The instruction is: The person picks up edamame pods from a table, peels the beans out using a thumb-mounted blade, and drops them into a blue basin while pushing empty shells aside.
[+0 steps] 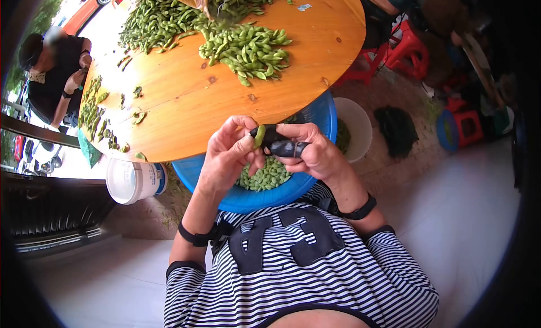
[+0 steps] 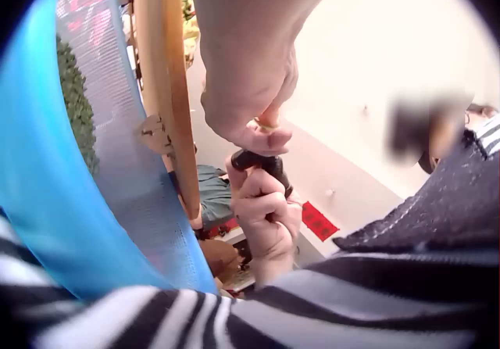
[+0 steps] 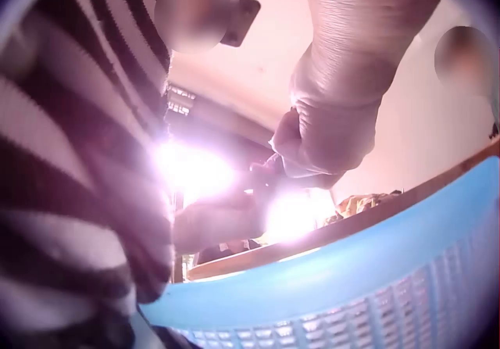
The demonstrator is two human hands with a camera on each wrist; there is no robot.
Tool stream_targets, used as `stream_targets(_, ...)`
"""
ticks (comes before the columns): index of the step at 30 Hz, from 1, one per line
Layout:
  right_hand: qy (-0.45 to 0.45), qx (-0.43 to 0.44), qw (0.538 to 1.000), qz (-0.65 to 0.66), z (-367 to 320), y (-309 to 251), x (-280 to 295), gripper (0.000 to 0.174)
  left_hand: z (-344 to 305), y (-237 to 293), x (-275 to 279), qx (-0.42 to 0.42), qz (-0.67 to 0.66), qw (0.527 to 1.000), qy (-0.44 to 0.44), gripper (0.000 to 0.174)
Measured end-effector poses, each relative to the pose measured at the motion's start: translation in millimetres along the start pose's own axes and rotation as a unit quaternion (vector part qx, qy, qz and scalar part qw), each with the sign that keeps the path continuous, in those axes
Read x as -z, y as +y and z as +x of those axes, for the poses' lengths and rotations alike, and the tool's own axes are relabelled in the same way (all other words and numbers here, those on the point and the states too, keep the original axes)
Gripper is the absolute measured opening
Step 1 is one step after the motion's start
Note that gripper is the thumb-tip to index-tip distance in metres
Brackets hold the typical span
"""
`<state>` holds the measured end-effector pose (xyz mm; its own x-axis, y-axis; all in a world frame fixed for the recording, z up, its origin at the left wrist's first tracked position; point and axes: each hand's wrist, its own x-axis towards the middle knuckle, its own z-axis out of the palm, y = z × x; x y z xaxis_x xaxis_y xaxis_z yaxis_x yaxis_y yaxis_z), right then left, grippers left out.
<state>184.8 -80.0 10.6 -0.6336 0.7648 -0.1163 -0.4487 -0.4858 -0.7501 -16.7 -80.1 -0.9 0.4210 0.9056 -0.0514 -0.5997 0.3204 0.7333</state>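
"Green pod (image 1: pixel 259 136): where is it?"

"Above the blue basin (image 1: pixel 242 205), between left hand (image 1: pixel 228 152) and right hand (image 1: pixel 322 153); its lower end is hard to make out among fingers, and glare blots it from the right wrist view."

"How's it held?"

"Left pinches with thumb and finger; right curls in, gripping with black finger covers (image 1: pixel 288 149)."

"Room?"

"Wooden table (image 1: pixel 191 102) hides the basin's far side; white bucket (image 1: pixel 121 181) stands just left of the basin."

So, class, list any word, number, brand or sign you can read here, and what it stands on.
Nothing reads with certainty.
Striped shirt: two large dark characters, skewed; uncertain.
White bucket: blue label, too small.
Small scraps on the table: too small.
Red patch, left wrist view: too blurred.
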Motion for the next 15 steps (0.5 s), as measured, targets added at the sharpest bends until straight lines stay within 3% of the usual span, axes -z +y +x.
stream_targets(2, 0.079, 0.047, 0.963, -0.254, 1, 1, -14, 0.034, -2, 0, -2, -0.042, 0.19, 0.98, 0.03, 0.028)
stream_targets(3, 0.101, 0.133, 0.896, -0.412, 2, 5, -20, 0.033, -4, -2, -1, -0.042, 0.19, 0.98, 0.031, 0.028)
stream_targets(4, 0.104, 0.151, 0.883, -0.431, 1, 9, -20, 0.034, -6, -3, -1, -0.076, 0.385, 0.918, 0.058, 0.029)
stream_targets(5, 0.108, 0.169, 0.87, -0.451, 1, 12, -19, 0.036, -8, -3, -1, -0.107, 0.562, 0.816, 0.083, 0.03)
stream_targets(6, 0.108, 0.169, 0.87, -0.45, 2, 13, -17, 0.036, -10, 1, -11, -0.159, 0.586, 0.791, 0.079, 0.026)
stream_targets(7, 0.1, 0.164, 0.872, -0.451, 1, 13, -14, 0.038, -11, 0, -10, -0.158, 0.585, 0.791, 0.079, 0.026)
stream_targets(9, 0.093, 0.16, 0.873, -0.451, 1, 18, -8, 0.04, -14, 0, -9, -0.182, 0.665, 0.723, 0.056, 0.023)
stream_targets(11, 0.099, 0.165, 0.863, -0.467, 3, 26, 0, 0.043, -14, -1, -5, -0.169, 0.679, 0.712, 0.054, 0.021)
stream_targets(13, 0.105, 0.159, 0.866, -0.463, 2, 25, -1, 0.043, -13, 2, -1, -0.219, 0.726, 0.652, -0.001, 0.024)
stream_targets(14, 0.112, 0.153, 0.868, -0.46, 1, 24, -2, 0.043, -13, 5, -2, -0.219, 0.727, 0.65, 0.003, 0.024)
stream_targets(15, 0.107, 0.155, 0.868, -0.46, 0, 22, -3, 0.043, -13, 9, -8, -0.106, 0.624, 0.774, 0.015, 0.027)
